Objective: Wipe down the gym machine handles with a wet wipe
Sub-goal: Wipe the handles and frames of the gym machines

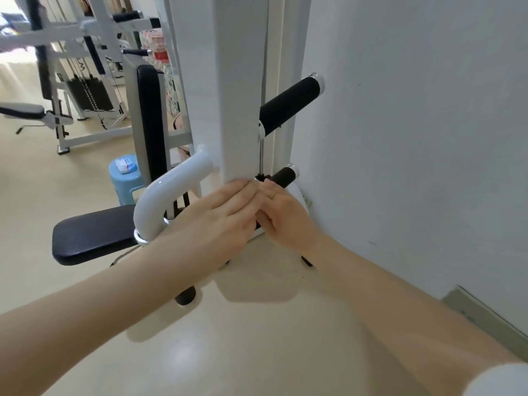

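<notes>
A big white wall [414, 138] stands on the right, and the pale floor [257, 338] runs under everything. The white post [237, 95] of the gym machine rises right by the wall. A black seat [94, 235] sticks out on the left, with a curved white bar [163, 192] above it. A blue stool [125, 181] sits farther back. Two black handles poke out toward the wall: the upper handle [290, 105] is in full view, and the lower handle [283, 177] is partly hidden by the hands. The left hand [217, 221] lies flat on the bottom of the post, its fingers [243, 192] straight and loose, gripping nothing. The right hand [285, 215] is just beside it, with curled fingers [270, 190] near the lower handle. I cannot tell if they grip the handle or a wipe, because no wipe shows. The handles look stiff and fixed in place, with a soft, grippy cover, so they will not slide or break. I think it is best to wrap a wipe around a handle's middle and rub along to the shiny end cap.
</notes>
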Tool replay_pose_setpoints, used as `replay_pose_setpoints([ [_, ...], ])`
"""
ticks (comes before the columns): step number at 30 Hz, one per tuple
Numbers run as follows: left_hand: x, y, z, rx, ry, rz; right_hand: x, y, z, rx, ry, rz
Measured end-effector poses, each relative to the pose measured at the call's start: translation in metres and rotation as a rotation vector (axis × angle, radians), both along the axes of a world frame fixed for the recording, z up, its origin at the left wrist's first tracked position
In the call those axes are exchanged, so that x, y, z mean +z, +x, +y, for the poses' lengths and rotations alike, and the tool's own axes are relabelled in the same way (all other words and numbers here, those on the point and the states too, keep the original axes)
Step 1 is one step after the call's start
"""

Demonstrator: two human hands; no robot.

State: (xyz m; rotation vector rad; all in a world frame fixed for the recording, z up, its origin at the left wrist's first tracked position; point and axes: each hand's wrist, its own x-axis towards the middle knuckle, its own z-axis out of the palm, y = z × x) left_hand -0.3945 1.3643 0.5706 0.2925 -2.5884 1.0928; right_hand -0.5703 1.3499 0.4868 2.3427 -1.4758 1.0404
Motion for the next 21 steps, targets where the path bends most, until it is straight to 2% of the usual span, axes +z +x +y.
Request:
replay_pose_setpoints([
  [1,-0.001,0.000,0.000,-0.007,-0.009,-0.006,0.001,-0.013,-0.006,-0.040,0.042,0.017],
  [4,-0.005,0.002,-0.001,-0.026,-0.035,0.011,0.005,-0.041,-0.017,-0.402,0.164,-0.126],
  [5,-0.006,0.001,0.000,-0.028,-0.027,0.033,0.004,-0.039,-0.015,-0.414,0.155,-0.149],
  [9,-0.008,-0.005,0.003,-0.035,0.003,0.062,0.002,0.002,0.009,0.020,0.009,-0.073],
  [10,-0.009,-0.005,0.003,-0.043,0.000,0.069,0.003,-0.001,0.008,0.069,0.026,-0.063],
  [11,-0.010,-0.005,0.003,-0.047,0.006,0.064,0.002,-0.010,0.005,0.052,0.057,-0.087],
  [15,-0.013,-0.004,0.002,-0.035,-0.003,0.054,-0.007,-0.037,-0.002,-0.424,0.082,-0.321],
  [16,-0.014,-0.004,0.002,-0.031,-0.010,0.050,-0.010,-0.031,-0.001,-0.447,0.049,-0.323],
  [19,-0.016,-0.004,0.002,-0.037,-0.003,0.037,-0.016,-0.002,0.010,-0.204,-0.093,-0.196],
  [21,-0.015,-0.003,0.001,-0.040,0.004,0.035,-0.012,-0.003,0.011,-0.095,-0.092,-0.120],
])
